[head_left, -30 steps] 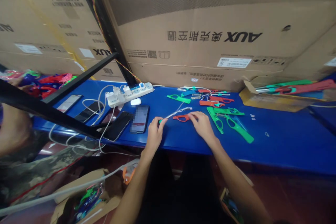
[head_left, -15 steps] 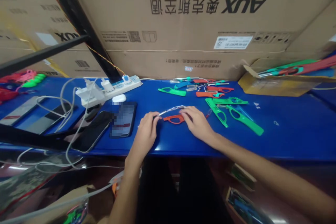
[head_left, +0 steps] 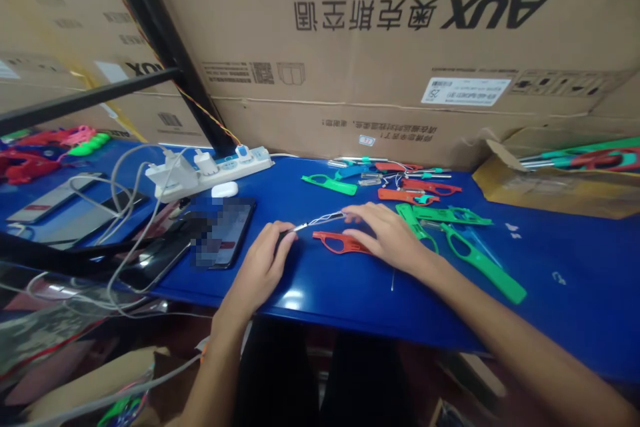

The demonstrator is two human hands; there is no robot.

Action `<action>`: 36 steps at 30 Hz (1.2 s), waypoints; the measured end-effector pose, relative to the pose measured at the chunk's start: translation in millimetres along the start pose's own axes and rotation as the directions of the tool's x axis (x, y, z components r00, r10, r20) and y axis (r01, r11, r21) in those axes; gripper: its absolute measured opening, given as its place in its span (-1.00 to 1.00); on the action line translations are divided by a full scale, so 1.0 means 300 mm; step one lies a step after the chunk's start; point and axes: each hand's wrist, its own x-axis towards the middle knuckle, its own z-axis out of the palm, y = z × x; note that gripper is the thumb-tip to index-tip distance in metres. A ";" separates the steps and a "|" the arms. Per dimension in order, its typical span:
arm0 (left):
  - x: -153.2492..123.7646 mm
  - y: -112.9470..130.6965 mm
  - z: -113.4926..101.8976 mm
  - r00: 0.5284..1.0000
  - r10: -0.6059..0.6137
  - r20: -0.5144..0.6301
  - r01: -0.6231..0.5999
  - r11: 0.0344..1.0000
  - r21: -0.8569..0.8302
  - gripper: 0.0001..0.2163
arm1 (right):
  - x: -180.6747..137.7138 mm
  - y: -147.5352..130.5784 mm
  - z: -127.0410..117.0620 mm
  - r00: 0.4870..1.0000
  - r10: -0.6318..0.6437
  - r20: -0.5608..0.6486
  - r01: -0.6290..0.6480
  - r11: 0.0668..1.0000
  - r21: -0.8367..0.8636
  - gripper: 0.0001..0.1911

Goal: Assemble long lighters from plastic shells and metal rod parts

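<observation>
My left hand (head_left: 264, 259) pinches a thin silver metal tube (head_left: 301, 227) between thumb and forefinger. Thin white wires (head_left: 325, 218) run from the tube across to my right hand (head_left: 383, 230). The fingertips of my right hand close on the wires' far end, partly hiding it; its thumb sits lower. Beneath that hand lies an orange plastic casing half (head_left: 340, 242) with a finger loop, its right end covered. Green looped casing halves (head_left: 483, 260) lie just right of my right hand, partly behind it.
Behind my hands are orange casings (head_left: 407, 196), a green casing (head_left: 330, 183) and metal tubes. A cardboard box (head_left: 550, 193) holding more parts stands right. Phones (head_left: 227, 233), a white earphone case (head_left: 225, 189) and a power strip (head_left: 215, 173) with loose cables occupy the left. Large cartons (head_left: 350, 80) stand behind.
The camera view has turned slightly, shifting the scene. My right thumb has moved away from its forefinger. The tube and wires stay stretched between my hands.
</observation>
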 end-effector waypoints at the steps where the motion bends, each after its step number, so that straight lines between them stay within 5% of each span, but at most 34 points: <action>1: -0.001 0.000 0.001 1.000 0.001 0.017 -0.001 1.000 -0.007 -0.79 | -0.001 -0.006 0.002 1.000 -0.005 -0.005 0.005 1.000 0.006 -0.65; 11: -0.021 -0.001 0.000 0.998 0.021 0.051 -0.020 1.000 -0.023 -0.75 | 0.004 -0.009 -0.002 0.999 0.032 -0.040 -0.026 0.989 0.145 -0.75; 17: -0.003 -0.003 0.007 0.999 0.050 0.016 -0.050 0.998 0.043 -0.73 | 0.009 -0.008 -0.041 0.993 0.093 0.074 -0.107 0.969 0.222 -0.79; 23: 0.061 0.007 -0.016 0.968 0.199 0.150 -0.218 0.968 0.127 -0.70 | -0.004 0.000 -0.083 0.960 0.219 0.175 -0.261 0.926 0.274 -0.87; 28: 0.099 -0.009 -0.004 0.938 0.274 0.214 -0.313 0.932 0.180 -0.71 | -0.015 -0.008 -0.108 0.950 0.204 0.235 -0.248 0.953 0.174 -0.84; 36: 0.089 -0.021 0.026 0.942 0.237 0.237 -0.294 0.925 0.240 -0.72 | -0.025 -0.054 -0.101 0.941 0.166 0.295 -0.144 0.985 -0.096 -0.85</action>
